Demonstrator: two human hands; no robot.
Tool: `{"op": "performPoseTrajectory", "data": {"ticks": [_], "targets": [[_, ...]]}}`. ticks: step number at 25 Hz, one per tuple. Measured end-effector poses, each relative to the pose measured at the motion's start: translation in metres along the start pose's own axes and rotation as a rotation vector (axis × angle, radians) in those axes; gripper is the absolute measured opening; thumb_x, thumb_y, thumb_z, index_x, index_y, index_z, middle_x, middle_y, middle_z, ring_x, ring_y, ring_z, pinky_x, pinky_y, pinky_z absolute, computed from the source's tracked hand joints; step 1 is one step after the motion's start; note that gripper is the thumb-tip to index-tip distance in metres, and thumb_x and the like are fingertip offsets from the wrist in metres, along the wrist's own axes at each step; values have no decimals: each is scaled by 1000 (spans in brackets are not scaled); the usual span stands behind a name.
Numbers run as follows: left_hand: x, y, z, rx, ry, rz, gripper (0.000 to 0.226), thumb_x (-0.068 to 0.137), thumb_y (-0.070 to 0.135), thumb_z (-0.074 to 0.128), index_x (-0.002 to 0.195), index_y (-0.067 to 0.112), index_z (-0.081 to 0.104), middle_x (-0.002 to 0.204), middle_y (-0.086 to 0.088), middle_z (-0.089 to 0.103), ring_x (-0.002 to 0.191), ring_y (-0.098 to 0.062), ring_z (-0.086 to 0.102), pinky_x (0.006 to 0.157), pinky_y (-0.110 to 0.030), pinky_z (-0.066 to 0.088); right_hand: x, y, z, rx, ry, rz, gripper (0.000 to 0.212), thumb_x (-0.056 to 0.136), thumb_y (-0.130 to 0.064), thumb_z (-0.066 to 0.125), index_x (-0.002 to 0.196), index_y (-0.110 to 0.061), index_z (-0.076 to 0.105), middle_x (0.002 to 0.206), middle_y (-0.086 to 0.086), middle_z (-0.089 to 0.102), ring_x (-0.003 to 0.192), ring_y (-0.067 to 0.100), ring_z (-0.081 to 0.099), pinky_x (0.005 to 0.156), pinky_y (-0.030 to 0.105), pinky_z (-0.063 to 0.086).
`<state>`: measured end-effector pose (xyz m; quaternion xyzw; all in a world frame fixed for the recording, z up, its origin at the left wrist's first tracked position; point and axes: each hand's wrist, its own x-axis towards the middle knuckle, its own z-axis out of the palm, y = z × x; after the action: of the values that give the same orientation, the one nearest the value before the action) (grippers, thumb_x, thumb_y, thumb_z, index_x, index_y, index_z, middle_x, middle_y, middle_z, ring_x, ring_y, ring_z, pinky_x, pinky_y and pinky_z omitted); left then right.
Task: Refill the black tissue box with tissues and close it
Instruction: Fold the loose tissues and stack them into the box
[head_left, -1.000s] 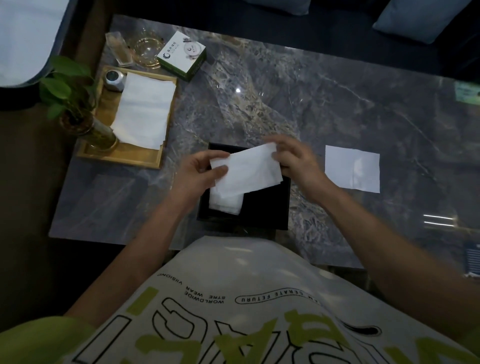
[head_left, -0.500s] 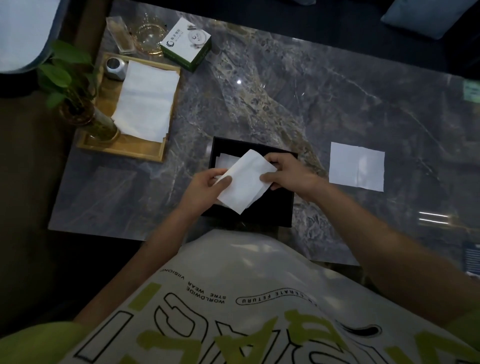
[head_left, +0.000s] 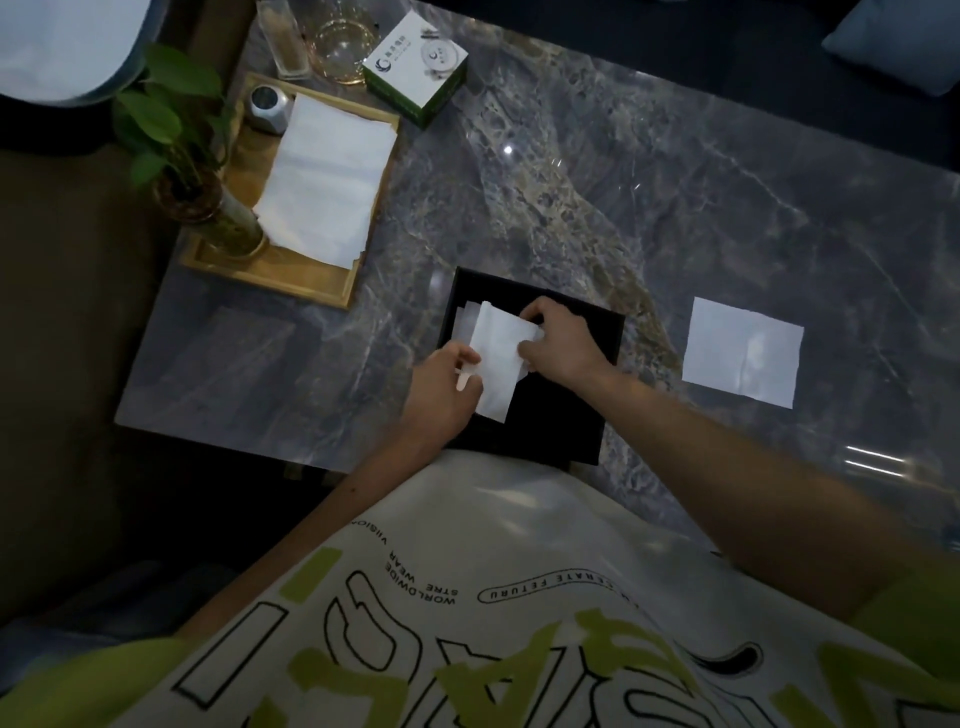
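While both hands' fingers (head_left: 470, 358) pinch tissue (head_left: 498, 364) over black box (head_left: 561, 415), loose sheet (head_left: 743, 351) lies right, apparently flat.

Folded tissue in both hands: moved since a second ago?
Yes. The folded tissue has dropped from above the black tissue box down into its left side, held by left hand and right hand.

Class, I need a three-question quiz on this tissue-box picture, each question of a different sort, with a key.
1. True or false: both hands hold one tissue over the black box.
2. Which lies on the wooden tray? A) a stack of tissues B) a phone C) a book
3. Fill in: a single white sheet lies on the table on the person's ____ side of the box.

Key: 1 true; 2 A; 3 right. The left hand and right hand pinch opposite edges.
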<state>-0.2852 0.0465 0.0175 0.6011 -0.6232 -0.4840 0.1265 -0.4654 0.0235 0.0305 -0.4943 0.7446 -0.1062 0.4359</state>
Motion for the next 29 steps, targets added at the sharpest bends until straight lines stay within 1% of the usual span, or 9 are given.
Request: {"op": "performPoseTrajectory", "data": {"ticks": [2, 5, 7, 10, 14, 17, 22, 26, 29], "targets": [[4, 0, 4, 41, -68, -54, 33, 87, 12, 53, 119, 9, 59, 119, -8, 57, 104, -22, 61, 86, -29, 50, 5, -5, 4, -118, -14, -61, 32, 83, -4, 57, 110, -20, 49, 86, 8, 59, 67, 23, 62, 54, 35, 51], [9, 1, 7, 130, -194, -75, 45, 90, 13, 52, 133, 1, 49, 137, -15, 46, 122, -26, 51, 100, -23, 36, 14, -11, 12, -286, -70, -98, 28, 83, -3, 51, 102, -23, 51, 76, 6, 56, 55, 18, 53, 44, 25, 34], [11, 2, 8, 157, -236, -87, 47, 91, 13, 51, 135, -3, 45, 141, -17, 41, 127, -27, 46, 100, -20, 31, 20, -14, 14, -376, -91, -78, 23, 85, -1, 51, 98, -19, 57, 83, 3, 56, 62, 16, 52, 50, 25, 36], [16, -1, 10, 171, -257, -132, 35, 92, 12, 49, 120, -8, 51, 136, -19, 40, 119, -30, 48, 86, -16, 31, 29, -17, 18, -417, -108, -39, 25, 87, 0, 52, 107, -12, 63, 96, 7, 54, 76, 21, 54, 63, 29, 44], [16, 2, 12, 177, -291, -154, 42, 93, 13, 49, 128, -9, 43, 144, -18, 30, 122, -32, 46, 100, -31, 38, 38, -19, 16, -424, -124, -6, 26, 86, 2, 52, 107, -8, 63, 107, 14, 62, 80, 24, 60, 73, 37, 57], [19, 1, 15, 164, -282, -162, 39, 92, 11, 50, 125, -9, 44, 143, -19, 30, 120, -33, 47, 100, -35, 42, 43, -21, 16, -475, -182, -24, 28, 88, 1, 52, 113, -6, 61, 112, 17, 61, 89, 29, 63, 78, 39, 57], [18, -1, 15, 51, -176, -141, 53, 92, 10, 52, 141, -3, 38, 146, -15, 35, 129, -25, 42, 94, -9, 25, 49, -19, 12, -314, -163, -7, 30, 87, 0, 50, 110, -11, 65, 120, 11, 62, 90, 25, 66, 80, 39, 58], [17, -3, 18, -91, -56, -115, 52, 89, 22, 62, 137, 7, 49, 132, -12, 51, 115, -26, 57, 103, -29, 42, 48, -19, 2, -190, -155, -52, 34, 87, 1, 44, 100, -18, 68, 121, 4, 64, 106, 22, 62, 91, 38, 53], [14, -3, 21, -270, -2, -170, 63, 86, 28, 66, 141, 18, 39, 126, -8, 58, 108, -22, 62, 93, -34, 51, 42, -14, -7, -26, -169, -88, 28, 93, -3, 43, 96, -19, 66, 110, 5, 62, 93, 24, 63, 73, 38, 59]]}}
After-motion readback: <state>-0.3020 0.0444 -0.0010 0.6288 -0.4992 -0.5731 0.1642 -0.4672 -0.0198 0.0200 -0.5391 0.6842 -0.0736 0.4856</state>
